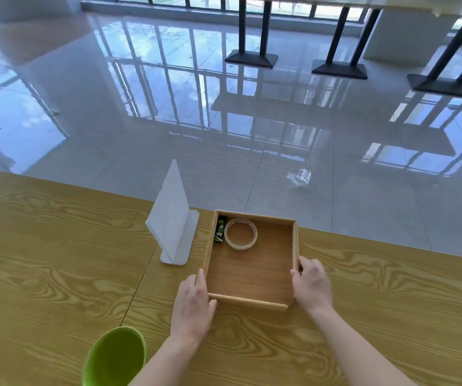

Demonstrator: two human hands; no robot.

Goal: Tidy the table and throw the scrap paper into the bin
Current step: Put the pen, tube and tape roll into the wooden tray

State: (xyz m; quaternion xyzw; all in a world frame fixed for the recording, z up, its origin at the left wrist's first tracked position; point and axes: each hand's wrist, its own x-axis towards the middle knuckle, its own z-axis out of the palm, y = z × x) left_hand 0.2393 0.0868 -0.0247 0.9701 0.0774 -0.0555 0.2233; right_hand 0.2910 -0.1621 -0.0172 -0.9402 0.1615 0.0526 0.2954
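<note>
Here a person is gripping a shallow wooden tray on the yellow wood-grain table with both hands. The left hand is wrapping around the tray's near-left corner, thumb lying along the front wall, fingers together against the left wall. The right hand is clasping the right wall near the front, thumb tip inside, fingers curled outside. In the tray's far-left corner a roll of clear tape is lying flat, just beside a small black-and-green packet. A white upright stand is sitting just left of the tray. A green bin is showing at the near table edge, left of the left forearm. A crumpled clear wrapper is lying on the glossy floor beyond the table.
</note>
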